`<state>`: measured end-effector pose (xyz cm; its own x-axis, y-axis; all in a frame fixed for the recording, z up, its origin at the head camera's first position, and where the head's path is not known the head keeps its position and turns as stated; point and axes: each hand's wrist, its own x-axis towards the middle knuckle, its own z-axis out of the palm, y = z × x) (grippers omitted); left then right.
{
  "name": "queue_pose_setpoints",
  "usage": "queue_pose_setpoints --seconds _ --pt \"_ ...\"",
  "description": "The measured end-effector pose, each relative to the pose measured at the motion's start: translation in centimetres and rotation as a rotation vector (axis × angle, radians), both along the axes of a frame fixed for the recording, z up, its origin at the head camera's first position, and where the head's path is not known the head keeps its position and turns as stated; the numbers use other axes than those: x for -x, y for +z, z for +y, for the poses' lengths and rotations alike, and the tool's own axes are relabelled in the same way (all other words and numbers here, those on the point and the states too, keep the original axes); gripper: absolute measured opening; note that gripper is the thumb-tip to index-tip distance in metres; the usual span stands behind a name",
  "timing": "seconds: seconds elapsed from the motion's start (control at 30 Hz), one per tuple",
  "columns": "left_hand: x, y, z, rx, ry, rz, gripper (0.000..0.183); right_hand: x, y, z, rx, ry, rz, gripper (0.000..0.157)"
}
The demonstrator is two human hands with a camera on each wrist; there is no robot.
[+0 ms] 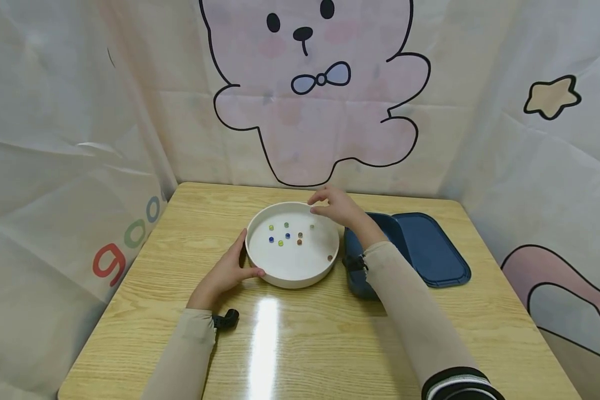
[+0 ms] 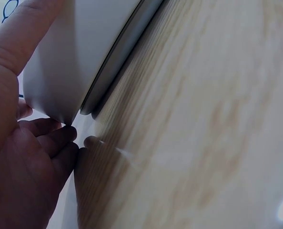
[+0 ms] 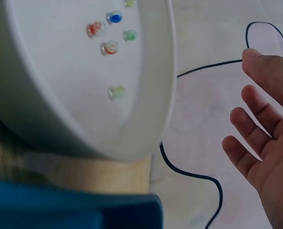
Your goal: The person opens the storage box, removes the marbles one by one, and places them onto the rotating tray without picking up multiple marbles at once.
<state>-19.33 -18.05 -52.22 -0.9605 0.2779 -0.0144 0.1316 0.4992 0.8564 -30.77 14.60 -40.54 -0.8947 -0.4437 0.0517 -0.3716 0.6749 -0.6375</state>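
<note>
A round white dish (image 1: 292, 268) with low walls holds several small glass marbles (image 1: 287, 236) in blue, yellow, green and brownish-red, spread over its floor. At its left side my left hand (image 1: 227, 272) grips the wall, the thumb on the near side and the fingers round the far left. The left wrist view shows these fingers (image 2: 58, 140) curled at the dish's lower edge. My right hand (image 1: 337, 206) hovers by the far right rim. Its fingers are spread and relaxed in the right wrist view, and I see nothing in them (image 3: 244, 157).
Right of the dish, partly under my right forearm, stands a dark blue container (image 1: 362, 286). A flat dark blue lid (image 1: 432, 253) lies beside it. The wooden table (image 1: 325, 344) meets a printed cloth backdrop (image 1: 190, 139) behind and at both sides.
</note>
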Motion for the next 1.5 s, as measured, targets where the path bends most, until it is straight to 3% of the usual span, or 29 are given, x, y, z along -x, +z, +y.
queue_pose_setpoints --seconds 0.33,0.57,1.1,1.5 --pt "-0.2 -0.1 0.2 0.018 -0.008 -0.001 0.138 -1.8 2.4 4.0 0.037 -0.011 0.062 0.022" --pt "0.0 0.1 0.1 0.027 -0.014 0.008 0.138 -3.5 3.1 6.9 0.034 -0.035 0.066 0.020" --pt "-0.1 0.0 0.1 0.034 -0.011 0.004 0.136 -6.9 2.0 11.9 -0.015 -0.113 0.137 0.024" --pt "-0.1 0.2 0.4 0.044 -0.020 0.012 0.136 -10.3 1.3 15.0 -0.053 -0.104 0.154 0.021"
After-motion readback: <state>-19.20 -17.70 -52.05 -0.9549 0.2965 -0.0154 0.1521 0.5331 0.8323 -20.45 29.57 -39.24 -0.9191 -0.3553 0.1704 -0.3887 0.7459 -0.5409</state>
